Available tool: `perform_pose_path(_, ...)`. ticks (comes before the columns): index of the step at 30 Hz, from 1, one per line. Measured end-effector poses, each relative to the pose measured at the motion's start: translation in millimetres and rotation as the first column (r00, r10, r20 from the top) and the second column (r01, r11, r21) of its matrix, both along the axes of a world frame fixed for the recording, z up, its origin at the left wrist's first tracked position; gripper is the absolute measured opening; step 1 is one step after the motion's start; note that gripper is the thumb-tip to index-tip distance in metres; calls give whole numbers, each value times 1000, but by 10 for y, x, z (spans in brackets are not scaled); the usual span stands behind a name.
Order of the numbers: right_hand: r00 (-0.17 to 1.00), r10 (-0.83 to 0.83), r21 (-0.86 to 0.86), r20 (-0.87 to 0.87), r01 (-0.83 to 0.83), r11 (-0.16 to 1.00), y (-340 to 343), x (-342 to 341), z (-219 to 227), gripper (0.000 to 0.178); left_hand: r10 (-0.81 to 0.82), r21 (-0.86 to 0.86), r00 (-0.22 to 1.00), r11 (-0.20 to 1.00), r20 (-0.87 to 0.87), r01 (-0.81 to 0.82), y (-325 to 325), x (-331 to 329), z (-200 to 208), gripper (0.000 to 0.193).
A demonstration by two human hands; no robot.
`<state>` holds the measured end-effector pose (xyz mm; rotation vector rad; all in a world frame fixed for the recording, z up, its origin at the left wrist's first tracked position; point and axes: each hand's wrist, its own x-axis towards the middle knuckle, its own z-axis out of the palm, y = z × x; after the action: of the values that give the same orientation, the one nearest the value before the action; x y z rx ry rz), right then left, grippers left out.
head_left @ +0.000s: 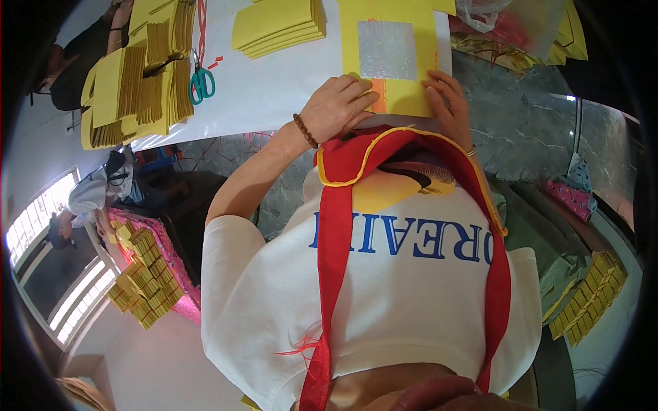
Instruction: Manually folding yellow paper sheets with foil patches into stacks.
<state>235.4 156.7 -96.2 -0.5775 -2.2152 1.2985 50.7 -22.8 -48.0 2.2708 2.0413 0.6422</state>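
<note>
A yellow paper sheet (404, 99) lies before me, bearing a shiny silver rectangle (387, 51) and an orange strip (378, 96) near its closest edge. My left hand (337, 108) has its fingers bent and pressed together at the sheet's near left side, touching the orange strip; its thumb is mostly hidden. At the right edge, my right hand (449, 103) rests with fingers apart against the paper. A dark beaded bracelet (306, 131) is on my left wrist. Just below the hands, the top of a red apron (384, 154) with yellow trim bulges out.
On the white table (247, 89) lie a small pile of yellow folded papers (277, 27), teal-handled scissors (201, 83) and large yellow stacks (137, 85). Plastic-wrapped goods (507, 27) are at far right. Other people (89, 195) are at left, one beside piled yellow bundles (147, 267).
</note>
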Motion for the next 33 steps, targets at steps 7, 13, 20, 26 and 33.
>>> perform_pose_path(7, 995, -13, -348, -100, -23, 937, -8, 3, 4, 36, 61, -112, 914, 994, 400, -17, 111, -144, 95, 13)
perform_pose_path(13, 997, -25, -350, -69, -1, 937, -10, -9, 5, 40, 158, -221, 847, 974, 507, -50, 147, -162, 124, 13)
perform_pose_path(20, 991, -32, -352, -129, -15, 936, -8, -2, -93, 42, 313, -403, 690, 915, 653, -33, 224, -231, 134, 15)
perform_pose_path(26, 993, -23, -323, -115, -15, 946, 12, -15, -77, 44, 350, -457, 615, 889, 706, 19, 252, -295, 80, 15)
perform_pose_path(33, 983, 46, -264, -179, -93, 960, 63, 21, -156, 51, 363, -496, 559, 862, 745, 101, 282, -368, 38, 15)
